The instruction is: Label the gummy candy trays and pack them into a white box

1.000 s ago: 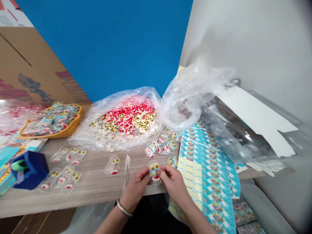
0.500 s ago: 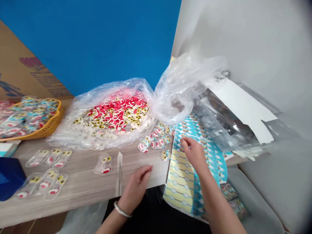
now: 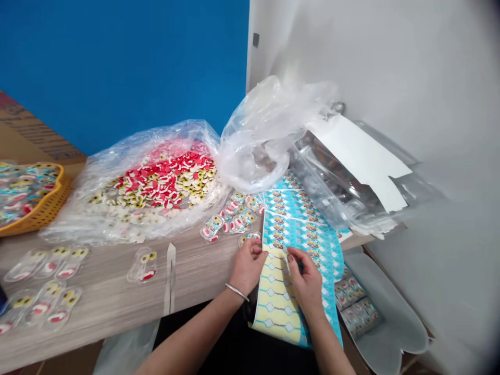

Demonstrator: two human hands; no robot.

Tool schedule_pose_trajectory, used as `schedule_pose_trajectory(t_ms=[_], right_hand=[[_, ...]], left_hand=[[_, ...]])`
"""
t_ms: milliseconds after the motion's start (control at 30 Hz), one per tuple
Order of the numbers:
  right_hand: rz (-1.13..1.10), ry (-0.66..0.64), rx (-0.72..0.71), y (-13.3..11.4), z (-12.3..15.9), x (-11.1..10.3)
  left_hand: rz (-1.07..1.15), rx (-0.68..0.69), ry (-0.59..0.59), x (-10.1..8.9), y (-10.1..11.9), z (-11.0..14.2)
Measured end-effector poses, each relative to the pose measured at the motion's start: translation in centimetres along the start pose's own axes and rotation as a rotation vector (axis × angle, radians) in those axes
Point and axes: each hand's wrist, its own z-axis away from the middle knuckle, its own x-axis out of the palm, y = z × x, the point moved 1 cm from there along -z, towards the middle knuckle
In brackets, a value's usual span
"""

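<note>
**Left hand (image 3: pixel 248 268) and right hand (image 3: pixel 307 278) at the label sheet (image 3: pixel 297 221)**

Grip: fingers of both hands are closed up against the sheet, a narrow strip of it showing between the hands. Left fingertips (image 3: pixel 261 253) sit at its left edge; right fingertips (image 3: pixel 291 256) lie on its face. My thumbs are mostly hidden, so I cannot tell whether either hand is pinching the paper or only resting on it.

Sheet: lies directly in front of me, under both hands, its long axis running straight away from my body. The right hand sits more over it, the left only at its edge. Near end shows pale yellow backing (image 3: pixel 275 307) with a wavy pattern; far end shows rows of blue labels.

Around the sheet: just off its left edge, a heap of packets (image 3: pixel 230 221), one nearly touching my left fingers. Further left on the wood table (image 3: pixel 109 307), a metal blade (image 3: pixel 170 278) stands lengthwise, then a lone clear packet (image 3: pixel 142 265). Beyond the sheet's far end, a crumpled plastic bag (image 3: pixel 253 140). Past its right edge, a grey tray (image 3: pixel 390 323) holds more packets (image 3: pixel 353 302). Far left of it, a bag of red and yellow pieces (image 3: pixel 156 182) and a yellow basket (image 3: pixel 35 195).
</note>
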Motion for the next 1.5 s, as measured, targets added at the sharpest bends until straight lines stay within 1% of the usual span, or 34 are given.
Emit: schedule_pose_trajectory(t_ms=[67,200,267,400,500,567,667,767,833,967,1033,1067,1100,1133,1200,1233,1267,1300,1333,1367,1400,1467,1500], right_hand=[[0.0,-0.048,-0.027,-0.7,-0.5,-0.1],[0.059,-0.133,-0.244,-2.9,-2.6,0.5],[0.07,-0.166,-0.315,-3.9,-3.7,1.0],[0.071,-0.225,-0.352,-4.9,-4.8,1.6],[0.06,-0.247,-0.367,-5.0,-4.6,1.7],[0.046,-0.24,-0.368,-5.0,-4.3,1.7],[0.027,-0.2,-0.351,-5.2,-3.8,2.1],[-0.017,-0.132,-0.306,-5.6,-3.4,2.7],[-0.087,-0.11,-0.207,-5.9,-3.2,3.0],[-0.321,-0.116,0.102,-5.4,-3.6,3.1],[-0.451,-0.104,0.228,-4.5,-4.1,2.9],[-0.516,-0.085,0.283,-4.1,-4.3,2.8],[-0.578,-0.06,0.331,-3.6,-4.6,2.8],[-0.634,-0.037,0.373,-3.2,-4.7,2.8],[-0.717,-0.034,0.429,-2.7,-5.0,3.0],[-0.747,-0.053,0.45,-2.7,-5.0,3.1],[-0.774,-0.072,0.468,-2.8,-5.1,3.1],[-0.806,-0.075,0.485,-3.0,-5.2,3.1],[-0.845,-0.049,0.495,-3.4,-5.3,2.9],[-0.889,-0.002,0.492,-3.9,-5.5,2.5],[-0.929,0.056,0.467,-4.5,-5.7,2.0],[-0.939,0.18,0.342,-6.0,-5.8,0.7],[-0.878,0.234,0.249,-6.8,-5.6,0.1]], left_hand=[[0.005,0.005,0.002,0.2,0.4,-0.7],[0.014,0.016,-0.024,0.4,1.4,-1.0],[0.035,0.041,-0.05,0.5,1.8,-0.7],[0.08,0.092,-0.086,0.5,2.2,-0.3],[0.097,0.093,-0.081,0.3,2.2,-0.1],[0.126,0.086,-0.083,0.2,2.4,0.1],[0.181,0.026,-0.105,0.2,2.8,0.5],[0.262,-0.055,-0.087,0.6,3.1,1.0],[0.313,-0.082,-0.061,1.0,3.2,1.3],[0.318,-0.105,-0.039,1.2,2.6,1.3],[0.223,-0.092,-0.039,0.7,2.3,1.1],[0.133,-0.052,-0.026,0.3,2.1,1.0],[0.007,0.031,0.005,-0.1,2.1,1.0],[-0.153,0.156,0.051,-0.5,2.1,1.1],[-0.527,0.499,0.131,-1.0,2.5,1.6],[-0.711,0.676,0.125,-1.0,2.7,1.9],[-0.877,0.822,0.072,-0.8,2.8,2.1],[-1.019,0.915,-0.013,-0.5,2.8,2.2],[-1.136,0.956,-0.106,-0.1,2.7,2.2],[-1.227,0.957,-0.183,0.3,2.5,2.0],[-1.291,0.931,-0.231,0.6,2.3,1.8],[-1.306,0.849,-0.267,1.2,2.1,1.3],[-1.239,0.808,-0.283,1.3,2.1,1.2]])
